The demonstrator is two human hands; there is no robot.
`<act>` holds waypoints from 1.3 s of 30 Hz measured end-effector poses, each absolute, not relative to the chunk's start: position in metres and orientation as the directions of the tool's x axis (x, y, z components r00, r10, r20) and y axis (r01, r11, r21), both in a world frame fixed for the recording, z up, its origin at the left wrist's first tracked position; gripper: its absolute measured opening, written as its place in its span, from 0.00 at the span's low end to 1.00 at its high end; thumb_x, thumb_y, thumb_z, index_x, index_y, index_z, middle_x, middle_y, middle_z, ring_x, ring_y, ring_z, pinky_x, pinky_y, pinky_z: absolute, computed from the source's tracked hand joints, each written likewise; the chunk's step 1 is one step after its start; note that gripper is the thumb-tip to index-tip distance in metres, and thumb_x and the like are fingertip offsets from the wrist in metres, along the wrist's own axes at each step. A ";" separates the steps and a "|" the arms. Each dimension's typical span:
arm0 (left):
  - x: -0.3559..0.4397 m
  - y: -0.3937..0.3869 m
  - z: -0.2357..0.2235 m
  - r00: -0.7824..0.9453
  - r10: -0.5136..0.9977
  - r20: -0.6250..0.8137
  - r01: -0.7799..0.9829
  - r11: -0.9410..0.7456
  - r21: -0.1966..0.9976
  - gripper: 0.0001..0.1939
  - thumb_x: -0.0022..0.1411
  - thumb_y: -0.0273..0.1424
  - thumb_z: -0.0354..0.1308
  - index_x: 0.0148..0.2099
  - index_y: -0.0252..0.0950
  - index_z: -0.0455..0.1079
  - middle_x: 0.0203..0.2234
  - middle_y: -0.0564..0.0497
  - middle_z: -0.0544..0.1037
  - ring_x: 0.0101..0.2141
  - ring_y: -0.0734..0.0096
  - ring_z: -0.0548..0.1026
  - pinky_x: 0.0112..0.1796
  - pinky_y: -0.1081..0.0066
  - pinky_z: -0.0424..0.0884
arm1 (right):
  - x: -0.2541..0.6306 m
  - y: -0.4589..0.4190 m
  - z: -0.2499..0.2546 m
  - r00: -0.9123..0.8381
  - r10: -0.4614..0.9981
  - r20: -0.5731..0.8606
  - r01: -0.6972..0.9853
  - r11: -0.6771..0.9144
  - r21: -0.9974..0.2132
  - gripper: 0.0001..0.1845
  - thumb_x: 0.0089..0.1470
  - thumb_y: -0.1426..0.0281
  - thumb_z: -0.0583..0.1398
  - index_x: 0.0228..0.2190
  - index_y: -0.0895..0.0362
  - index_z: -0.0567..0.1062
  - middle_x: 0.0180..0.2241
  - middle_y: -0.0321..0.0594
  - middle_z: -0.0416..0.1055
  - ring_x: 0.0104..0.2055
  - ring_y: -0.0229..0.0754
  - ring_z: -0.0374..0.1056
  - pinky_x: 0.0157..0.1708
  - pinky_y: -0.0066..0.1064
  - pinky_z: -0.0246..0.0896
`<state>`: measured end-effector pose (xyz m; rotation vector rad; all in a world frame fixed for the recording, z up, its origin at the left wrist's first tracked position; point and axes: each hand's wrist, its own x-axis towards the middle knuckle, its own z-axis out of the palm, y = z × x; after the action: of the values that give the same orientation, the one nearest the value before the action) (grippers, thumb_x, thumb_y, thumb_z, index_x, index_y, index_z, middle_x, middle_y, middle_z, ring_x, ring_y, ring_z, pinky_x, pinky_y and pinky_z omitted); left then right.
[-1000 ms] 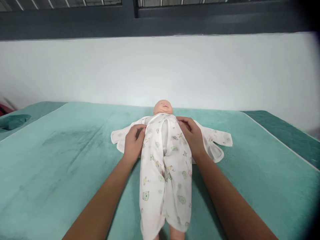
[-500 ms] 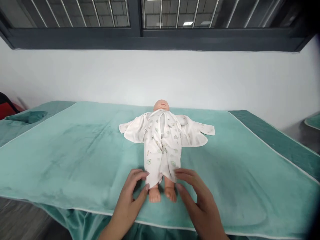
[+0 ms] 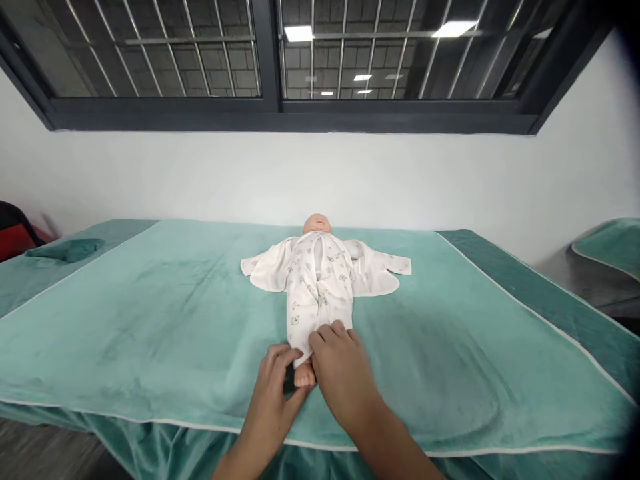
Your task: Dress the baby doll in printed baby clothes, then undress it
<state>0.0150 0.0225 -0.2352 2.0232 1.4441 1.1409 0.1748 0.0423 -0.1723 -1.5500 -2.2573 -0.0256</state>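
A baby doll (image 3: pixel 317 223) lies on its back, feet towards me, in white printed trousers (image 3: pixel 303 303). A white long-sleeved top (image 3: pixel 377 277) is spread out beneath it to both sides. My left hand (image 3: pixel 273 387) curls round the lower end of the trouser leg on the left, forefinger on the hem and thumb by the toes. Only that foot (image 3: pixel 305 375) shows. My right hand (image 3: pixel 343 370) is closed over the trouser bottoms, its fingertips on the cloth between the legs. It covers the doll's other foot and hem.
A green velvety cover (image 3: pixel 165 347) with white piping lies under the doll and hangs over the near edge. Behind stand a white wall (image 3: pixel 200 177) and a barred window (image 3: pixel 270 117). A folded green cloth (image 3: pixel 65 249) and a red-black object (image 3: pixel 15 237) are at left.
My right hand has moved left and inward, from beside the doll's foot to on top of the trouser bottoms. My left hand stays at its hem. The view has tilted up.
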 end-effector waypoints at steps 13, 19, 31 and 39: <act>0.004 0.014 -0.222 0.022 0.924 0.382 0.452 -0.350 0.820 0.15 0.62 0.31 0.59 0.51 0.45 0.66 0.38 0.51 0.69 0.39 0.65 0.72 0.43 0.64 0.72 | 0.168 -0.008 -0.169 -0.248 0.845 0.474 0.659 0.506 -0.556 0.07 0.59 0.77 0.55 0.34 0.53 0.70 0.34 0.38 0.71 0.39 0.46 0.66 0.41 0.38 0.59; 0.002 0.004 -0.231 0.058 0.924 0.379 0.591 -0.338 0.733 0.20 0.64 0.32 0.57 0.58 0.47 0.63 0.47 0.46 0.68 0.48 0.59 0.72 0.47 0.59 0.73 | 0.208 -0.009 -0.205 -0.048 0.857 0.513 0.661 0.413 -0.627 0.18 0.59 0.79 0.50 0.47 0.49 0.68 0.48 0.44 0.69 0.50 0.48 0.67 0.47 0.41 0.65; 0.045 0.027 -0.186 0.426 0.776 0.466 0.706 -0.607 0.365 0.19 0.66 0.21 0.48 0.56 0.41 0.67 0.50 0.46 0.73 0.57 0.54 0.64 0.56 0.50 0.64 | 0.207 0.028 -0.230 0.076 0.915 0.395 0.772 0.197 -0.605 0.06 0.60 0.75 0.54 0.34 0.54 0.70 0.34 0.39 0.70 0.35 0.46 0.66 0.35 0.36 0.58; 0.051 0.024 -0.182 0.377 0.805 0.458 0.683 -0.576 0.450 0.11 0.67 0.25 0.51 0.50 0.40 0.66 0.46 0.48 0.73 0.49 0.61 0.68 0.54 0.53 0.64 | 0.217 -0.001 -0.200 0.046 0.916 0.398 0.399 0.349 -0.848 0.05 0.63 0.67 0.55 0.33 0.54 0.66 0.31 0.34 0.64 0.33 0.39 0.62 0.35 0.29 0.58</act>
<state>0.0512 0.0235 -0.1821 2.4475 1.3394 0.9750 0.2166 -0.0010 -0.2003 -1.2313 -1.5469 0.6085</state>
